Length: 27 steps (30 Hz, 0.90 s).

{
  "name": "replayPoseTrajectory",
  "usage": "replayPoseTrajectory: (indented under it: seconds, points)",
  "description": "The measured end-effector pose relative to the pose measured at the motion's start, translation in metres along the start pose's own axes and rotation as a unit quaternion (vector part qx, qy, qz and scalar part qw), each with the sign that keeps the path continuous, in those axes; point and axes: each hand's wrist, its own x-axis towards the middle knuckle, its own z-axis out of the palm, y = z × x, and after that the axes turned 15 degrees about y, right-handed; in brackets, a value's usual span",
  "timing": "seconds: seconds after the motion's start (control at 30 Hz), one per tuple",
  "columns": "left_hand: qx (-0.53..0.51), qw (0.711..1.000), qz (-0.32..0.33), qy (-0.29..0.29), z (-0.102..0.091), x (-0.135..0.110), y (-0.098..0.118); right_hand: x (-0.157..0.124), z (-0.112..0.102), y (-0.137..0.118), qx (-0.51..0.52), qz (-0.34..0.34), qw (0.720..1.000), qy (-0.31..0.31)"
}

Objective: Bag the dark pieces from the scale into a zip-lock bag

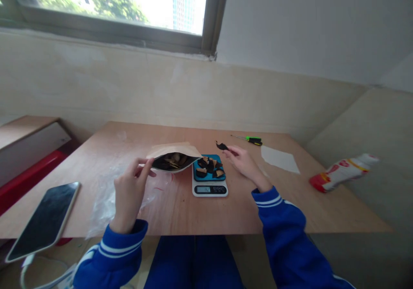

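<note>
My left hand (134, 190) pinches the near left corner of a brown paper pouch (174, 148), whose mouth gapes toward me. Dried pale and dark pieces lie inside the pouch. Between the fingertips of my right hand (240, 162) is a dark, curled dried piece (221, 146), held above the right rear of a small digital scale (195, 188). The scale has a blue top and a lit display whose digits are too small to read surely. Several dark dried pieces with tan undersides (209, 165) rest on it. The pouch's right end reaches the scale's left rear corner.
Clear plastic wrapping (105, 196) lies beneath my left forearm, with a phone (45, 220) on a cable at the table's left edge. To the right are a screwdriver with a green and black handle (253, 139), white paper (280, 159) and a tilted-looking red-and-white bottle (342, 173).
</note>
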Motion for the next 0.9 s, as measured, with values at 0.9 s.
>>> replayPoseTrajectory:
  seconds: [0.9]
  points:
    - [0.103, 0.990, -0.068, -0.068, -0.024, 0.024, -0.061, -0.003, 0.015, 0.072, -0.124, -0.042, 0.990, -0.060]
